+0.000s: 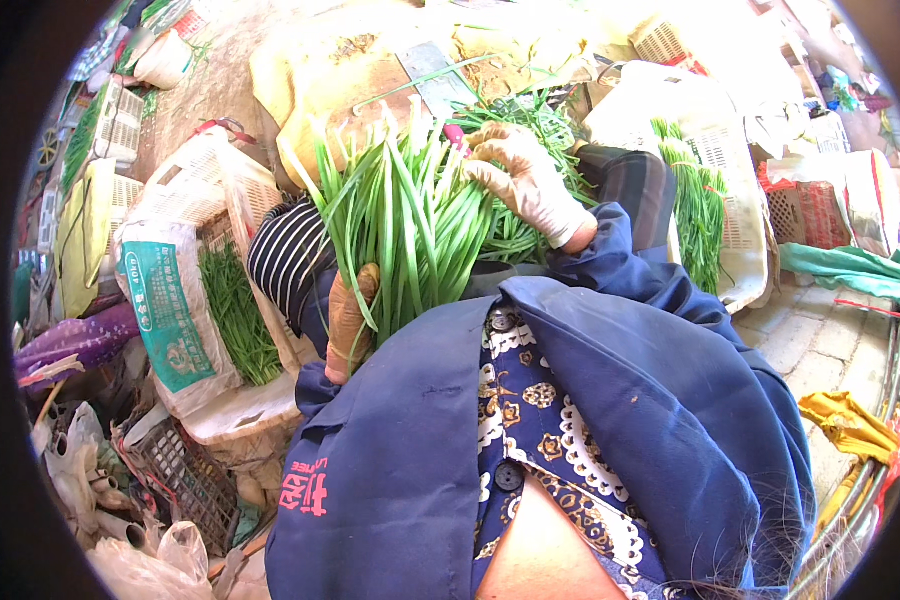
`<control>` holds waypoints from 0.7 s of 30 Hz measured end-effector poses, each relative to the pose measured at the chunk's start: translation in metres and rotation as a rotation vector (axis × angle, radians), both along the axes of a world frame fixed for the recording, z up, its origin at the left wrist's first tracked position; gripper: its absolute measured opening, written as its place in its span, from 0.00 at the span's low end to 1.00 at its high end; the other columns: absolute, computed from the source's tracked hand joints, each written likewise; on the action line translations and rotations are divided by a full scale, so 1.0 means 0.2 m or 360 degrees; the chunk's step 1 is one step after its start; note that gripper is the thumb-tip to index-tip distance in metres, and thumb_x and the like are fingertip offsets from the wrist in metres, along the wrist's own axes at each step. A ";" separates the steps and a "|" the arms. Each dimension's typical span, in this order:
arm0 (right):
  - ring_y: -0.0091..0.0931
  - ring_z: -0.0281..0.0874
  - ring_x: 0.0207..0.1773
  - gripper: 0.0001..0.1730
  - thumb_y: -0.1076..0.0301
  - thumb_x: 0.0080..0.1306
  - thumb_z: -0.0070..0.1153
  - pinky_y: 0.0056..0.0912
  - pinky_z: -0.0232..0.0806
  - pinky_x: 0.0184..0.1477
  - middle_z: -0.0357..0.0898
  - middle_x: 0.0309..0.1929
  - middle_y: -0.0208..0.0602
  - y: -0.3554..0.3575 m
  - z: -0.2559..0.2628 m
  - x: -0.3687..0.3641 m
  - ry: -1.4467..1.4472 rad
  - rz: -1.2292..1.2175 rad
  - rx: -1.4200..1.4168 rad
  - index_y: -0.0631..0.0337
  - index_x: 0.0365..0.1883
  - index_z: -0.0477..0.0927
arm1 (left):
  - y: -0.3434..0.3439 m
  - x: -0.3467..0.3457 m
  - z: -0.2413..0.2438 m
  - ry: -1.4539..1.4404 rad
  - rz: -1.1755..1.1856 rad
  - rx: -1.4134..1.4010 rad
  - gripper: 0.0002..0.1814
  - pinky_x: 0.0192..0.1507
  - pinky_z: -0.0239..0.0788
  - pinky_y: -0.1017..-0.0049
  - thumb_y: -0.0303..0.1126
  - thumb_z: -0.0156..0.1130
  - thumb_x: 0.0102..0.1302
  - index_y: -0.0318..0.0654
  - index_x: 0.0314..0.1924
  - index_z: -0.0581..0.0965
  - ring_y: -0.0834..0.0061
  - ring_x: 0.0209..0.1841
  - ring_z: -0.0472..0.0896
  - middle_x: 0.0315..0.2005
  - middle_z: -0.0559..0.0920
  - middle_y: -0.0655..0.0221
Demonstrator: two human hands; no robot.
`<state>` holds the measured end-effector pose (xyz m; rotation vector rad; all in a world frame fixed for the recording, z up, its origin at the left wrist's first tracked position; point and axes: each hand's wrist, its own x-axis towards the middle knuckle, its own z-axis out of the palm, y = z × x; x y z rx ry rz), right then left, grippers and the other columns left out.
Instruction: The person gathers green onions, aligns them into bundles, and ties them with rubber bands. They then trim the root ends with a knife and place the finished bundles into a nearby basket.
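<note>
A thick bunch of green leafy stalks, apparently garlic chives (pixel 412 217), lies across my lap with its pale ends pointing away from me. My left hand (pixel 351 319), in a soiled glove, wraps the near left side of the bunch. At the upper right edge of the bunch is my gloved right hand (pixel 521 176), fingers curled, with a small pink object (pixel 455 136) beside the fingertips; whether it grips this object or any stalks cannot be told. More loose greens (pixel 532 124) lie behind and below the right hand.
To the left, a white plastic crate (pixel 251 187) holds greens beside a printed woven sack (pixel 169 307). Tied green bundles (pixel 690 202) lie in a white crate (pixel 746 247) on the right. Ahead are a yellow sheet (pixel 300 105) and a flat grey plate (pixel 436 75). A dark crate (pixel 187 480) sits lower left.
</note>
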<state>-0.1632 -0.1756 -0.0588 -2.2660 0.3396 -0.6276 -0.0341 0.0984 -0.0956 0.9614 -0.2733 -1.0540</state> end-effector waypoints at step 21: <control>0.40 0.80 0.47 0.12 0.61 0.63 0.62 0.43 0.71 0.49 0.82 0.42 0.41 -0.59 -0.46 -0.09 0.0174 -0.0599 -0.0378 0.55 0.43 0.84 | -0.18 -0.08 0.03 -0.0326 0.0078 0.0502 0.25 0.37 0.63 0.83 0.49 0.66 0.69 0.39 0.55 0.73 0.87 0.33 0.67 0.32 0.70 0.81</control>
